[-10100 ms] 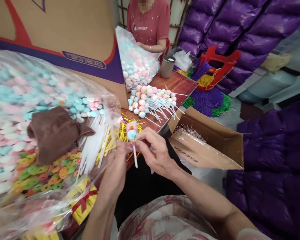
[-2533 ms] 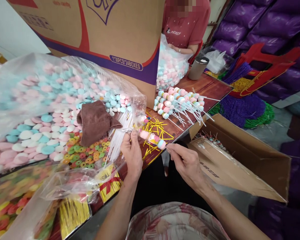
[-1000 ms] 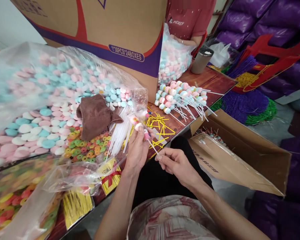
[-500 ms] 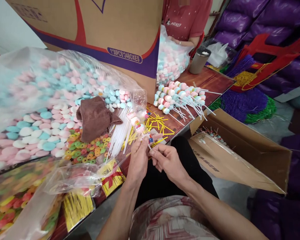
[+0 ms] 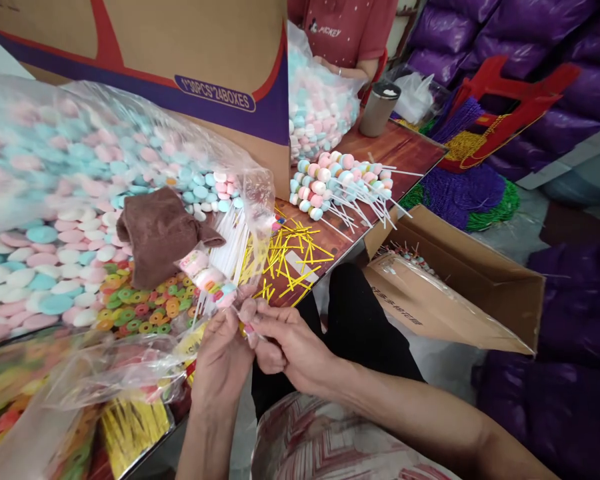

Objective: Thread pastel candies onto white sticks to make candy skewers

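A wrapped marshmallow skewer (image 5: 207, 277) points up and to the left from between my hands, its pink, white and blue pieces inside clear film. My left hand (image 5: 221, 357) is closed around its lower end. Against it, my right hand (image 5: 285, 337) pinches the gathered film at the bottom; the stick there is mostly hidden by fingers. Just beyond my hands lie white sticks (image 5: 230, 243) and loose yellow twist ties (image 5: 300, 250). Gummy rings (image 5: 145, 310) and a brown cloth (image 5: 157, 233) are to the left.
Loose marshmallows (image 5: 55, 273) spread from a big clear bag on the left. A tall carton (image 5: 190, 53) stands behind. Finished skewers (image 5: 343, 180) are piled at the table's right, near a grey cup (image 5: 380, 110). An open cardboard box (image 5: 460, 287) sits lower right. A co-worker (image 5: 345, 33) sits opposite.
Both hands have moved left and slightly down in view with the skewer, which now tilts further left. My right fingers have closed in on its lower end beside the left hand.
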A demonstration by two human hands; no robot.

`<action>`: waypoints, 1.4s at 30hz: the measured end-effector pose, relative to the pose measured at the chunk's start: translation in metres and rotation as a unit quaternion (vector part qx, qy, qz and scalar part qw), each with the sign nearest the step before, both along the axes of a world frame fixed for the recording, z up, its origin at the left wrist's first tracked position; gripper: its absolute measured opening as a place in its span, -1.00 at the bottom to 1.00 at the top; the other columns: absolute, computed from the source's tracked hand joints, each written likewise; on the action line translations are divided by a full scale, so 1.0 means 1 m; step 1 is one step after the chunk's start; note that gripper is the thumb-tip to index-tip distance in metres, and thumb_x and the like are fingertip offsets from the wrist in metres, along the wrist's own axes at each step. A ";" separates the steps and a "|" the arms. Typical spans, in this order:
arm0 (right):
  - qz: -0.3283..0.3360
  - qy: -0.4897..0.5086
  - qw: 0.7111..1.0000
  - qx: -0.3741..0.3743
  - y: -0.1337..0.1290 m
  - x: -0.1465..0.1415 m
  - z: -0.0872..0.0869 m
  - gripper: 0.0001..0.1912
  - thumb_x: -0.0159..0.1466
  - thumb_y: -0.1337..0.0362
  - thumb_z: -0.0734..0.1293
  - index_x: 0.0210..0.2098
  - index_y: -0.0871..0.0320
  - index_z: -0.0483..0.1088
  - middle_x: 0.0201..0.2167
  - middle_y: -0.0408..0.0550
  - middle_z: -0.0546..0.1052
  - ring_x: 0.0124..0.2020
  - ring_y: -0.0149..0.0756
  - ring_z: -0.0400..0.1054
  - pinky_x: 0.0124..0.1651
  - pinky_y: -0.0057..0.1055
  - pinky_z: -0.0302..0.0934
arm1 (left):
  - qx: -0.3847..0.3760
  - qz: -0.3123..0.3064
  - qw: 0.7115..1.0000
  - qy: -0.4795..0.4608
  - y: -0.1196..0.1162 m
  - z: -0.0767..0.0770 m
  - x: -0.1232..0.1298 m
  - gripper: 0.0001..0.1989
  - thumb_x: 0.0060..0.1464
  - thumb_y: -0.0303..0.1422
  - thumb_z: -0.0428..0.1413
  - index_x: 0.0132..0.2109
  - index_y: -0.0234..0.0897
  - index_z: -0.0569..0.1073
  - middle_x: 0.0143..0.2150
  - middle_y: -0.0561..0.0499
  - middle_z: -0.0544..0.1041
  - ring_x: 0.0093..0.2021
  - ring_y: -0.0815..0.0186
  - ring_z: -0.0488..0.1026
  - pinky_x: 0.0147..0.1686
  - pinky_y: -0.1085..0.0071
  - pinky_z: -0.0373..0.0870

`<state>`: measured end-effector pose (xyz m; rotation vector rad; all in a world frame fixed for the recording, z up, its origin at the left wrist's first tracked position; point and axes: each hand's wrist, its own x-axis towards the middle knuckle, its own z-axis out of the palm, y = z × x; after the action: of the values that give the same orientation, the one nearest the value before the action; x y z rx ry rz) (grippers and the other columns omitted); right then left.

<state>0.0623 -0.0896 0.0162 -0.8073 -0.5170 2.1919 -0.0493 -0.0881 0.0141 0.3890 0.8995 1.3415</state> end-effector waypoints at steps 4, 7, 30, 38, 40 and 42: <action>0.105 -0.308 0.906 0.272 0.011 0.027 0.000 -0.65 0.38 0.15 0.21 -0.50 0.16 0.32 -0.59 -0.19 0.43 -0.60 -0.49 0.23 -0.48 -0.52 0.04 | 0.024 0.024 0.999 -0.007 0.007 -0.001 0.004 -0.76 -0.02 -0.33 0.34 -0.22 -0.38 0.57 -0.56 0.13 0.22 -0.55 0.49 0.20 -0.56 0.58 0.30; 0.042 -0.601 0.682 0.413 0.027 0.046 0.001 -0.77 0.37 0.30 0.23 -0.40 0.15 0.40 -0.36 -0.05 0.51 -0.34 -0.35 0.36 -0.35 -0.46 0.09 | 0.046 0.042 0.997 0.047 0.014 -0.003 0.007 -0.77 0.01 -0.33 0.32 -0.24 -0.42 0.56 -0.55 0.13 0.21 -0.57 0.54 0.09 -0.56 0.62 0.22; 0.002 -0.702 0.540 0.465 0.073 0.046 -0.016 -0.79 0.44 0.34 0.10 -0.19 0.18 0.35 -0.32 -0.03 0.49 -0.31 -0.26 0.35 -0.30 -0.38 0.07 | 0.053 0.106 0.992 0.035 0.062 -0.016 0.025 -0.67 -0.04 -0.26 0.34 -0.45 -0.27 0.33 -0.52 0.13 0.34 -0.48 0.48 0.29 -0.41 0.59 0.32; 0.138 -0.487 0.490 0.710 0.047 0.041 -0.036 -0.72 0.44 0.35 0.14 -0.24 0.12 0.47 -0.17 -0.05 0.49 -0.22 -0.32 0.26 -0.08 -0.36 0.12 | 0.045 0.163 0.985 0.038 0.065 -0.009 -0.009 -0.70 -0.10 -0.40 0.35 -0.43 -0.28 0.34 -0.49 0.14 0.31 -0.58 0.57 0.14 -0.59 0.65 0.11; 0.119 -0.491 0.508 0.698 0.060 0.043 -0.043 -0.69 0.44 0.40 0.10 -0.28 0.16 0.45 -0.23 -0.03 0.48 -0.24 -0.33 0.27 -0.10 -0.37 0.13 | 0.037 0.158 0.986 0.043 0.064 -0.010 -0.011 -0.70 -0.09 -0.39 0.35 -0.45 -0.29 0.32 -0.49 0.14 0.32 -0.61 0.58 0.10 -0.62 0.64 0.08; 0.078 -0.519 0.521 0.673 0.079 0.047 -0.046 -0.69 0.42 0.42 0.10 -0.30 0.19 0.44 -0.26 0.00 0.47 -0.25 -0.31 0.27 -0.12 -0.37 0.13 | 0.033 0.154 0.987 0.040 0.064 -0.012 -0.009 -0.69 -0.09 -0.39 0.34 -0.45 -0.29 0.31 -0.50 0.14 0.32 -0.62 0.58 0.08 -0.63 0.64 0.05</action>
<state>0.1094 -0.0102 -0.0298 -0.9462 -2.4565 0.4802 -0.0586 -0.0244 0.0022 0.3674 1.0133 1.6532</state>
